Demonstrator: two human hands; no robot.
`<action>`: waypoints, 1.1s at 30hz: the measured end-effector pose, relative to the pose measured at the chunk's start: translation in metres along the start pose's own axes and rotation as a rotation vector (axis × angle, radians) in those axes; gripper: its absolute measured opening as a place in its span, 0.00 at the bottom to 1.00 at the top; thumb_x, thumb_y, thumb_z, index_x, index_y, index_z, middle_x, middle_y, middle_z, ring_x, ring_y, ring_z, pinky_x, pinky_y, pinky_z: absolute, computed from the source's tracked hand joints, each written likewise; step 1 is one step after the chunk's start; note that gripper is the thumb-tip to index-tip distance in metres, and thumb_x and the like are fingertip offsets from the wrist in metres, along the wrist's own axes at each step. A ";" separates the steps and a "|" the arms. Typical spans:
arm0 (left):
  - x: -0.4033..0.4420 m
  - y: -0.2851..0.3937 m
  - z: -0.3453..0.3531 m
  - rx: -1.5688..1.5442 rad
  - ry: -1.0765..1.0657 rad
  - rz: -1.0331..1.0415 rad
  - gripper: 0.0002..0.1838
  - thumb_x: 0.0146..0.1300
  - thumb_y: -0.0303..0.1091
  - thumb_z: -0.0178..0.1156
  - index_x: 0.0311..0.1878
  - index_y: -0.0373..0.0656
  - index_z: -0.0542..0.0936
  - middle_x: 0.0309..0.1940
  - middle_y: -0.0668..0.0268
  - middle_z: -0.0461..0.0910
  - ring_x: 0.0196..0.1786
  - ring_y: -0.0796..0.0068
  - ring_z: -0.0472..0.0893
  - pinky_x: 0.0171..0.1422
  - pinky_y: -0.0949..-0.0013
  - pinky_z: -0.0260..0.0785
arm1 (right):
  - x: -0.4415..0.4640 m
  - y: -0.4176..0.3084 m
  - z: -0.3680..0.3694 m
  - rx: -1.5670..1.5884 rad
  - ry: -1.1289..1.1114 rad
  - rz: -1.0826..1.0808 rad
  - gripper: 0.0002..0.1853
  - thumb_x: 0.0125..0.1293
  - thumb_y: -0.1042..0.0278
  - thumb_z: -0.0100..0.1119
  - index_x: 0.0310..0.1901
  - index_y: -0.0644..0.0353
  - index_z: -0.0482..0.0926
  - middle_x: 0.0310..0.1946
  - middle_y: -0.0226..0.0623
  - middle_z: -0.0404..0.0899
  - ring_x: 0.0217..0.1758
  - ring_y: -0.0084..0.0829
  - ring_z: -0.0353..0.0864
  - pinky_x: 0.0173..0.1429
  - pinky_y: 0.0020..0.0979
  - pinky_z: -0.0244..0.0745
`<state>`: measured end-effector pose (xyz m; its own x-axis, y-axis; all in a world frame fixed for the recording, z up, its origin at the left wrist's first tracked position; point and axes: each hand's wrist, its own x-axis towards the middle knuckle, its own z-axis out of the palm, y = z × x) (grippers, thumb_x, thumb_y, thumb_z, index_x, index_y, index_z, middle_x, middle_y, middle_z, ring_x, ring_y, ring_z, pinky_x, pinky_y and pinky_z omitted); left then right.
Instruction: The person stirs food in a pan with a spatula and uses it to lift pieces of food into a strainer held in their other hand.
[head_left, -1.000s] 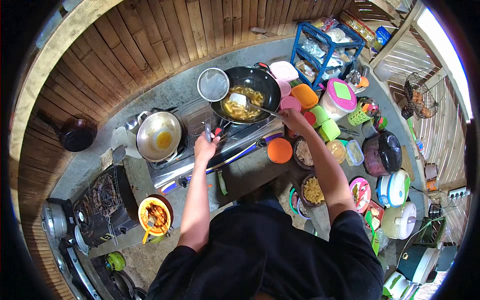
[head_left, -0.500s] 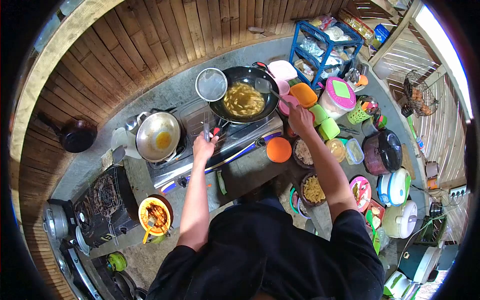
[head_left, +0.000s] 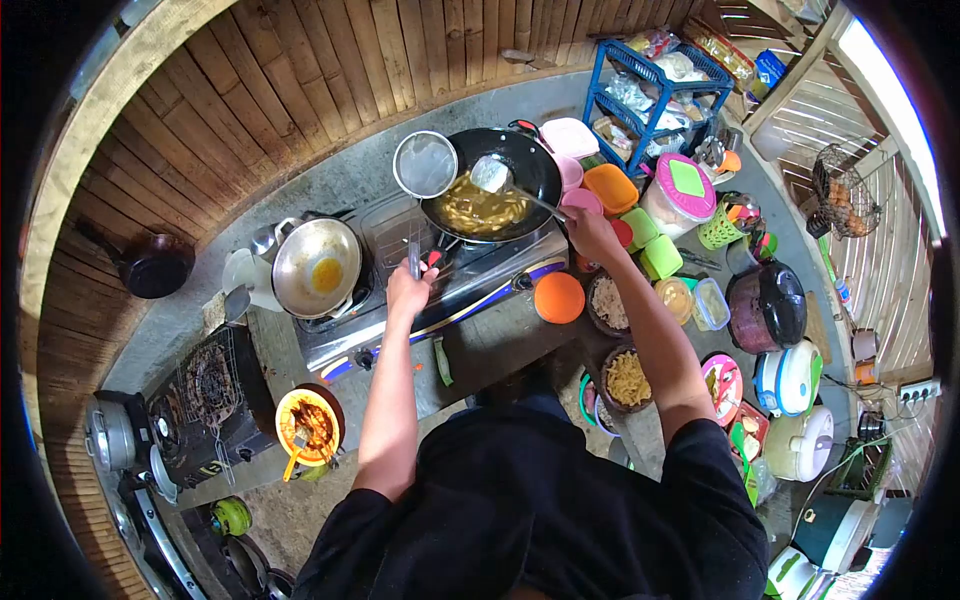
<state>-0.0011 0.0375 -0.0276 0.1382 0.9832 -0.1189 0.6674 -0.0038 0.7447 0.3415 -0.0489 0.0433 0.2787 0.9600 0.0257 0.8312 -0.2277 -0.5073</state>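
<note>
My left hand (head_left: 409, 290) is closed on the handle of a round mesh strainer (head_left: 425, 165), whose bowl is beside the left rim of a black wok (head_left: 535, 168). Close to that hand is the wok's handle with its red part. My right hand (head_left: 590, 232) grips the handle of a metal spatula (head_left: 491, 174). The spatula's blade is over the wok, above yellowish strips of food (head_left: 478, 208) in brown liquid. The wok stands on the right burner of a stove (head_left: 440, 285).
A pale metal pan (head_left: 317, 268) sits on the left burner. An orange-lidded container (head_left: 559, 298) stands near the front edge, and colourful boxes (head_left: 610, 188) line the wok's right side. Left are an orange bowl of sauce (head_left: 308, 428) and a black grill (head_left: 205, 400).
The spatula has swept through the wok, to its right side and then back toward the middle, with my right hand following. My left hand and the strainer have barely moved.
</note>
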 end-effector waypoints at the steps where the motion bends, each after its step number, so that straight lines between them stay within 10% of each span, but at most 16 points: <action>1: -0.001 0.001 -0.001 -0.013 -0.010 -0.006 0.16 0.56 0.44 0.70 0.39 0.45 0.78 0.27 0.58 0.84 0.35 0.58 0.86 0.45 0.58 0.74 | 0.004 0.001 0.001 -0.063 0.046 0.014 0.16 0.68 0.66 0.49 0.54 0.54 0.79 0.42 0.54 0.81 0.44 0.55 0.82 0.48 0.50 0.76; 12: -0.005 0.010 -0.006 -0.034 -0.032 -0.027 0.15 0.57 0.43 0.70 0.38 0.46 0.78 0.25 0.60 0.84 0.33 0.61 0.85 0.43 0.59 0.74 | 0.036 0.020 0.017 -0.430 0.192 -0.057 0.20 0.67 0.69 0.44 0.59 0.50 0.75 0.42 0.52 0.81 0.40 0.52 0.83 0.43 0.51 0.77; 24: -0.008 0.016 -0.009 -0.029 -0.036 -0.047 0.14 0.57 0.42 0.69 0.38 0.46 0.77 0.25 0.61 0.84 0.32 0.63 0.85 0.42 0.60 0.74 | 0.039 0.023 0.026 0.311 -0.176 0.103 0.15 0.69 0.65 0.51 0.53 0.53 0.80 0.38 0.49 0.83 0.42 0.47 0.84 0.46 0.45 0.76; 33: -0.005 0.011 -0.006 -0.047 -0.027 -0.023 0.14 0.57 0.43 0.70 0.38 0.46 0.77 0.25 0.61 0.84 0.31 0.63 0.85 0.41 0.60 0.74 | 0.015 0.018 -0.002 -0.310 0.238 -0.073 0.19 0.65 0.70 0.46 0.56 0.51 0.77 0.35 0.53 0.82 0.39 0.51 0.83 0.41 0.51 0.79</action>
<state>0.0015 0.0339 -0.0147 0.1428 0.9778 -0.1536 0.6356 0.0284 0.7715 0.3616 -0.0391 0.0367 0.2872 0.9192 0.2693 0.9485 -0.2338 -0.2137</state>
